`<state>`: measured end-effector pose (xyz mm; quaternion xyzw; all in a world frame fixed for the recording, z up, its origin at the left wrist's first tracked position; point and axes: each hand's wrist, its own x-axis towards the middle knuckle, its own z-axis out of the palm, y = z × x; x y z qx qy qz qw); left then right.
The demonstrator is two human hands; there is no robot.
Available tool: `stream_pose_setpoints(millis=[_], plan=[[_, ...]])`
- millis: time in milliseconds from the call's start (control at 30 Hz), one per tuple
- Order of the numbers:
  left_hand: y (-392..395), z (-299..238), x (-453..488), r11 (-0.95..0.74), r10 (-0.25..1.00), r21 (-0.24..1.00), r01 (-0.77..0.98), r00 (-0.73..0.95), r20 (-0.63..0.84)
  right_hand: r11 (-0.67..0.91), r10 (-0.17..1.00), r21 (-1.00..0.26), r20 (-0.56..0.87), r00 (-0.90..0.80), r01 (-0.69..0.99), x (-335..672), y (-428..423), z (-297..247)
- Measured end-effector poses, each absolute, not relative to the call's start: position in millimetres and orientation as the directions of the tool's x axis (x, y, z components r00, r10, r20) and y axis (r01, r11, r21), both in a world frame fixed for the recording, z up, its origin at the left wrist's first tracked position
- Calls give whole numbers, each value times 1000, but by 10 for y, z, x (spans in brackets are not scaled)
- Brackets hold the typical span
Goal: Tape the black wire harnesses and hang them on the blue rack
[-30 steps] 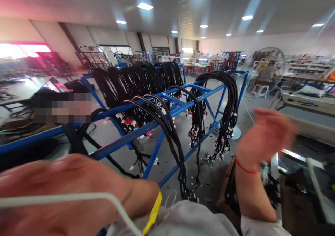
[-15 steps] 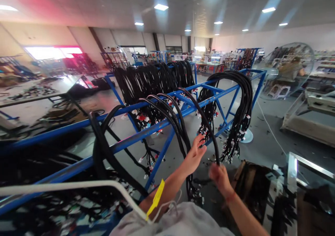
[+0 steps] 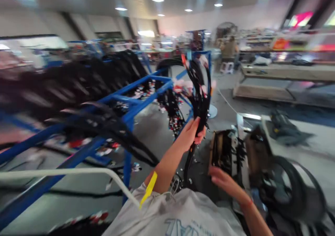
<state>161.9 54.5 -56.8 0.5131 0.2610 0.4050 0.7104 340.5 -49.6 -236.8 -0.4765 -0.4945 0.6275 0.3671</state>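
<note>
My left hand [image 3: 192, 135] is closed around a wire harness [image 3: 200, 103], a thick black bundle held upright with its connector ends fanning out above the fist. Its lower part hangs toward the floor. To the right and lower, my right hand [image 3: 223, 181] is apart from the harness, its somewhat blurred fingers stretched out with nothing visible in them. Left of my hands runs a blue metal rack [image 3: 146, 101]. Other black harnesses [image 3: 104, 122] drape over its rails, and a further bunch [image 3: 170, 107] with small connectors hangs at its far end.
Many black harnesses [image 3: 52, 79] hang at the left, blurred. A cardboard box [image 3: 213, 152] with dark pieces stands on the floor at right, near large black coils [image 3: 295, 187]. A white tube [image 3: 78, 172] with a yellow tag [image 3: 149, 190] crosses lower left. A person [image 3: 229, 49] is in the background.
The view has swung right. My left hand, empty before, now grips a harness raised with its connector ends up. My right hand has come off the black cable and moved lower.
</note>
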Motion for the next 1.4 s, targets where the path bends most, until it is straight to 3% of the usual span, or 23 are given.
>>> stream_pose_setpoints(millis=[100,167,233,333,400,467,533,567,667,767,833,900,1000,1100,1167,1267,1400], plan=[[344,-854,2295,353,529,934,-49,834,-157,6,987,-933,63,-147,-359,3778,-485,-1829],[254,-1025,2646,407,336,913,38,923,-188,145,988,-901,153,14,-408,4031,-531,-1529],[240,-1152,2926,427,60,892,147,980,-190,304,948,-879,241,208,-368,4229,-631,-1355],[216,-1309,3316,448,-446,799,400,875,-188,541,819,-764,382,429,-353,4419,-781,-1319],[97,-1432,3568,466,-623,708,531,765,-163,676,729,-593,452,514,-437,4529,-842,-1371],[-95,-1569,3779,474,-703,640,605,698,-139,806,592,-366,523,613,-465,4665,-912,-1422],[-287,-1683,3928,490,-722,609,624,682,-118,878,479,-271,537,695,-396,4816,-1039,-1443],[-361,-1721,3985,497,-718,606,621,687,-114,884,465,-317,510,723,-345,4885,-1123,-1441],[-474,-1749,4144,439,-613,724,531,767,-190,733,471,-659,313,825,-168,5034,-1367,-1421],[-510,-1690,4320,72,-247,952,296,930,-271,497,222,-866,182,958,49,5186,-1476,-1452],[-512,-1649,4393,-281,-10,942,186,980,-197,389,79,-915,152,985,110,5341,-1538,-1497],[-460,-1636,4389,-469,-16,875,119,990,-144,386,25,-919,101,995,83,5512,-1664,-1524],[-255,-1678,4260,-393,-288,917,71,937,-196,539,41,-842,-15,999,-35,5656,-1911,-1486],[-18,-1736,4087,-176,-423,954,243,856,-296,613,57,-787,-39,998,-66,5514,-1945,-1381],[82,-1732,3997,-58,-430,936,347,837,-338,595,134,-799,-10,991,-88,5276,-1781,-1304],[120,-1639,3914,30,-368,929,370,868,-334,569,316,-803,16,949,-175,4886,-1420,-1193],[105,-1515,3869,45,-272,940,337,910,-313,624,343,-764,81,936,-162,4628,-1120,-1098]])
